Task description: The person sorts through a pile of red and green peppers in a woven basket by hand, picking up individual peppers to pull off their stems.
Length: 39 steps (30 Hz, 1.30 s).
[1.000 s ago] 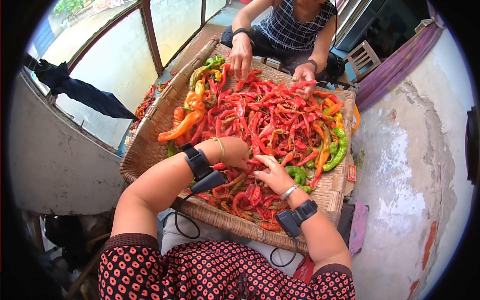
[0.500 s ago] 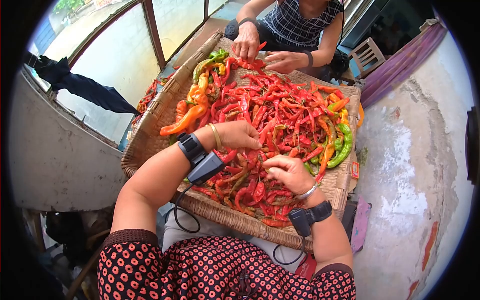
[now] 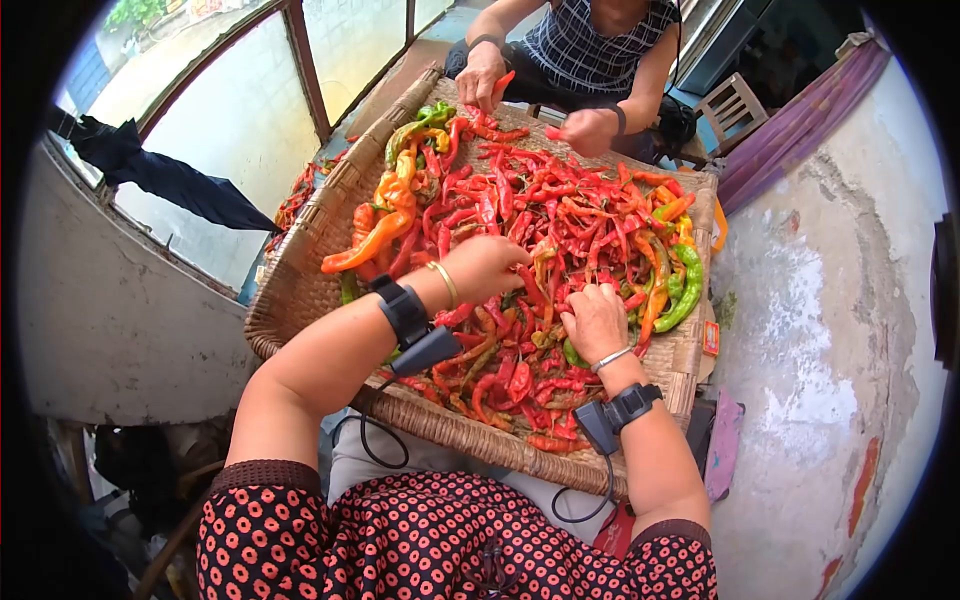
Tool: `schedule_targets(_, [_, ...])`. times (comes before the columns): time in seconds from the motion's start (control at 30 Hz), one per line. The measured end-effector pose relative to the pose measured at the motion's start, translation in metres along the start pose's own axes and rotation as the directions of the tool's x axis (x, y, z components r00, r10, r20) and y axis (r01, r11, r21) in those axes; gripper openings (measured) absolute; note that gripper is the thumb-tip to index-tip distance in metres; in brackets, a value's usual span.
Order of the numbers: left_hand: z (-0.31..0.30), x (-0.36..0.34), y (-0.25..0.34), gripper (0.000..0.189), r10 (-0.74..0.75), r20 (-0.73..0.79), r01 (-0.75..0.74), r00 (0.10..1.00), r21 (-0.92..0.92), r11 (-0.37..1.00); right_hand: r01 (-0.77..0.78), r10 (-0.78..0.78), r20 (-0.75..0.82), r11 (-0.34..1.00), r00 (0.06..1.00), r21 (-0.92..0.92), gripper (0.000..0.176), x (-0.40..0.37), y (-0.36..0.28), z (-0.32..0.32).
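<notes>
Red pepper [image 3: 532, 287]: lying near the middle of the basket [image 3: 305, 240], long axis running eleven to five o'clock.
Left hand [image 3: 483, 272]: curling loosely, fingertips nearing its eleven-o'clock end; gripping or not, I can't tell.
Right hand [image 3: 597, 318]: half-curling at four o'clock from the left, fingers pointing twelve, hiding any hold.

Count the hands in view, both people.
4. Wearer's left hand and right hand: at the peppers mid-tray. Co-worker's right hand and co-worker's left hand: at the far side of the tray.
</notes>
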<state>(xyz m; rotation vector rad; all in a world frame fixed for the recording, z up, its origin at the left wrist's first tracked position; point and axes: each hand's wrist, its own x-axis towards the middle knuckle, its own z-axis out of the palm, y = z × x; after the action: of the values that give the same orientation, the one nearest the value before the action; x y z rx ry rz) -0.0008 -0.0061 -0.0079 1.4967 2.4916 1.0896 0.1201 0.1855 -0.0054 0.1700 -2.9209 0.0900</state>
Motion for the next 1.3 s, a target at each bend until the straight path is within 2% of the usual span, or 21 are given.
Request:
schedule_targets(0.13, [0.006, -0.002, 0.013, 0.029, 0.007, 0.17, -0.014, 0.985, 0.041, 0.999, 0.021, -0.018, -0.029, 0.994, 0.999, 0.112, 0.017, -0.002, 0.001, -0.006])
schedule_targets(0.17, [0.006, -0.002, 0.013, 0.029, -0.032, 0.324, -0.002, 0.945, 0.103, 0.995, 0.023, -0.021, -0.026, 0.994, 0.999, 0.111, 0.017, -0.001, -0.001, -0.01])
schedule_targets(0.2, [0.005, -0.002, 0.014, 0.029, -0.077, 0.468, -0.001, 0.88, 0.164, 0.987, 0.008, 0.011, -0.072, 0.966, 0.997, 0.257, 0.015, -0.001, -0.003, -0.015])
schedule_targets(0.23, [0.004, -0.002, 0.013, 0.028, -0.049, 0.463, -0.025, 0.885, 0.151, 0.988, -0.002, 0.05, -0.112, 0.917, 0.992, 0.398, 0.013, -0.001, -0.005, -0.02])
schedule_targets(0.27, [0.003, -0.004, 0.014, 0.028, -0.048, 0.463, -0.023, 0.885, 0.148, 0.989, -0.003, 0.05, -0.108, 0.918, 0.993, 0.397, 0.013, -0.002, -0.008, -0.023])
schedule_targets(0.33, [-0.001, -0.005, 0.016, 0.029, 0.06, 0.3, -0.024, 0.952, -0.121, 0.992, -0.312, 0.311, 0.18, 0.448, 0.933, 0.838, 0.008, -0.002, -0.014, -0.031])
schedule_targets(0.37, [-0.002, -0.005, 0.02, 0.029, 0.06, 0.301, -0.023, 0.952, -0.123, 0.992, -0.323, 0.291, 0.245, 0.258, 0.925, 0.911, 0.008, -0.001, -0.018, -0.037])
schedule_targets(0.43, [-0.002, -0.005, 0.03, 0.03, 0.05, 0.257, 0.087, 0.965, -0.493, 0.866, -0.335, 0.274, 0.276, 0.199, 0.921, 0.921, 0.007, -0.002, -0.018, -0.031])
schedule_targets(0.5, [0.002, -0.004, 0.036, 0.031, -0.021, 0.348, 0.193, 0.937, -0.469, 0.862, -0.349, 0.252, 0.309, 0.135, 0.917, 0.927, 0.007, -0.003, -0.021, -0.028])
schedule_targets(0.57, [0.002, -0.004, 0.045, 0.028, -0.158, 0.493, 0.385, 0.856, -0.402, 0.831, -0.361, 0.219, 0.321, 0.174, 0.921, 0.916, 0.008, -0.004, -0.029, -0.03])
schedule_targets(0.7, [-0.003, -0.001, 0.044, 0.022, -0.196, 0.571, 0.464, 0.797, -0.372, 0.804, -0.338, 0.161, 0.3, 0.349, 0.94, 0.874, 0.013, -0.003, -0.027, -0.031])
schedule_targets(0.73, [-0.006, -0.001, 0.039, 0.019, -0.206, 0.555, 0.498, 0.806, -0.447, 0.744, -0.339, 0.162, 0.3, 0.347, 0.94, 0.875, 0.013, -0.002, -0.025, -0.029])
schedule_targets(0.8, [-0.015, 0.003, 0.026, 0.016, -0.219, 0.479, 0.486, 0.85, -0.551, 0.678, -0.21, 0.213, 0.11, 0.533, 0.971, 0.82, 0.015, -0.001, -0.019, -0.021])
schedule_targets(0.83, [-0.02, 0.007, 0.019, 0.018, -0.305, 0.41, 0.509, 0.86, -0.638, 0.578, -0.126, 0.159, 0.024, 0.671, 0.987, 0.73, 0.018, 0.0, -0.016, -0.02])
schedule_targets(0.87, [-0.024, 0.01, 0.013, 0.02, -0.396, 0.343, 0.509, 0.852, -0.719, 0.473, -0.125, 0.159, 0.023, 0.669, 0.987, 0.732, 0.018, 0.0, -0.014, -0.02])
schedule_targets(0.93, [-0.034, 0.01, 0.01, 0.027, -0.548, 0.171, 0.5, 0.819, -0.682, 0.533, 0.148, -0.125, -0.121, 0.968, 0.985, 0.205, 0.028, 0.003, -0.013, -0.017])
schedule_targets(1.0, [-0.023, 0.007, -0.015, 0.03, -0.417, 0.246, 0.484, 0.875, -0.431, 0.761, 0.148, -0.128, -0.113, 0.97, 0.985, 0.193, 0.031, -0.002, -0.013, -0.003])
schedule_targets(1.07, [-0.011, -0.002, -0.015, 0.031, -0.165, 0.189, 0.184, 0.968, -0.092, 0.979, 0.128, -0.136, 0.062, 0.985, 0.989, 0.115, 0.025, -0.005, -0.016, 0.002])
schedule_targets(1.13, [-0.009, -0.004, -0.003, 0.035, -0.204, 0.293, 0.207, 0.934, 0.021, 0.978, 0.167, -0.17, 0.032, 0.983, 0.985, 0.081, 0.029, -0.005, -0.017, 0.003])
schedule_targets(1.2, [-0.006, -0.005, 0.002, 0.035, -0.202, 0.368, 0.095, 0.907, 0.288, 0.953, 0.159, -0.168, 0.129, 0.985, 0.977, 0.072, 0.022, -0.006, -0.02, 0.006])
schedule_targets(1.3, [0.004, -0.009, 0.005, 0.033, -0.156, 0.345, 0.089, 0.925, 0.204, 0.975, 0.172, -0.185, 0.145, 0.98, 0.972, 0.096, 0.023, -0.006, -0.022, 0.002])
